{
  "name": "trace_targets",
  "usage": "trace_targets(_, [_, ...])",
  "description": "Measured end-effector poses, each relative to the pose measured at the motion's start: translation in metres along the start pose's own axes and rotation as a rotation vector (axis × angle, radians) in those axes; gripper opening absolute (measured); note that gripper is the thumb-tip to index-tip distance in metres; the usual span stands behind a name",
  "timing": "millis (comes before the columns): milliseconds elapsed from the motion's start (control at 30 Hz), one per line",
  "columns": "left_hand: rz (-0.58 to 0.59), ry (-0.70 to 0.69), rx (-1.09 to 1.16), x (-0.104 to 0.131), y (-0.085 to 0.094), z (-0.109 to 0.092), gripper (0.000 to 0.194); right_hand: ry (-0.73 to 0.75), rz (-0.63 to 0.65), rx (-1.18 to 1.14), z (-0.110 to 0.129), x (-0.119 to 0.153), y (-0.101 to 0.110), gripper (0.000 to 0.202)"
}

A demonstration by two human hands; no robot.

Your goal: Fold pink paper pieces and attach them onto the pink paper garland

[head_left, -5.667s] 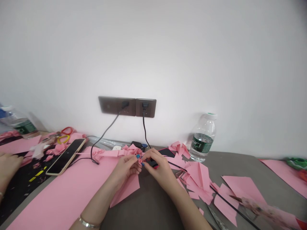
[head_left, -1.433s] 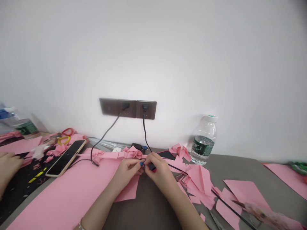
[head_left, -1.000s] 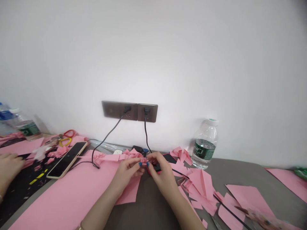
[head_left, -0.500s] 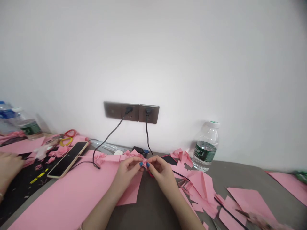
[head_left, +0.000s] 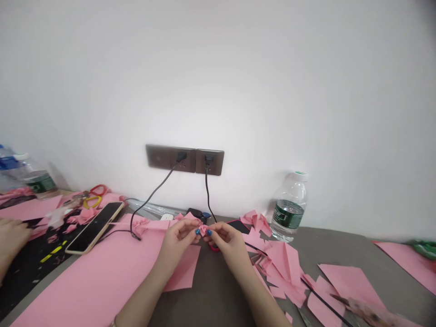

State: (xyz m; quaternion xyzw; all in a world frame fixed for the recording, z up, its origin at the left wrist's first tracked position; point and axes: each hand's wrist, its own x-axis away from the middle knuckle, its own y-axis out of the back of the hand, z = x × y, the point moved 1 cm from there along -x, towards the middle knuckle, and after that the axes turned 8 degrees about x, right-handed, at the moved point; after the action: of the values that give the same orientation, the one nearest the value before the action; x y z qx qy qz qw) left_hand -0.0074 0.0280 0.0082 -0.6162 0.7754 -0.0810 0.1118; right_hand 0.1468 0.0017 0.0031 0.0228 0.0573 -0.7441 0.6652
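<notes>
Between my two hands is a small folded pink paper piece [head_left: 203,229], shaped like a little flower. My left hand [head_left: 180,236] pinches its left side between thumb and fingers. From the other side, the thumb and fingers of my right hand [head_left: 226,238] grip it too. Blue polish shows on both thumbnails. A large pink paper sheet [head_left: 112,268] lies beneath and left of my left forearm. Folded and cut pink papers [head_left: 282,263] are heaped to the right of my right hand.
A phone [head_left: 95,227] lies at left, near yellow- and red-handled scissors [head_left: 92,201]. A water bottle [head_left: 289,206] stands by the wall at right. Black cables run from the wall socket [head_left: 185,159]. Another person's hand [head_left: 12,238] rests at far left. Blurred scissors [head_left: 357,306] lie lower right.
The whole view has shifted slightly. My hands keep their pinch on the paper piece, which appears turned a little between the fingertips.
</notes>
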Motion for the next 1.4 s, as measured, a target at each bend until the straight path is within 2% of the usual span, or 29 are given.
trace_targets(200, [0.011, -0.022, -0.049, 0.0, -0.001, -0.001, 0.024, 0.033, -0.001, 0.009, 0.0, 0.001, -0.001, 0.043])
trace_targets(367, [0.035, -0.008, 0.013, 0.001, -0.004, 0.001, 0.025, 0.019, 0.028, 0.034, -0.002, 0.002, -0.002, 0.042])
trace_targets(533, [0.023, -0.006, 0.012, 0.001, -0.002, 0.004, 0.025, 0.057, 0.004, 0.048, -0.004, 0.001, -0.002, 0.038])
trace_targets(800, [-0.008, 0.128, 0.054, 0.003, -0.004, 0.003, 0.023, 0.081, 0.008, 0.067, -0.004, 0.001, -0.004, 0.033])
trace_targets(1100, [0.005, 0.099, -0.021, 0.005, -0.007, -0.003, 0.023, 0.065, -0.007, 0.0, -0.006, 0.002, -0.006, 0.036])
trace_targets(1400, [0.074, 0.093, -0.029, 0.005, -0.009, -0.007, 0.027, 0.016, 0.015, -0.054, 0.0, 0.002, -0.006, 0.037])
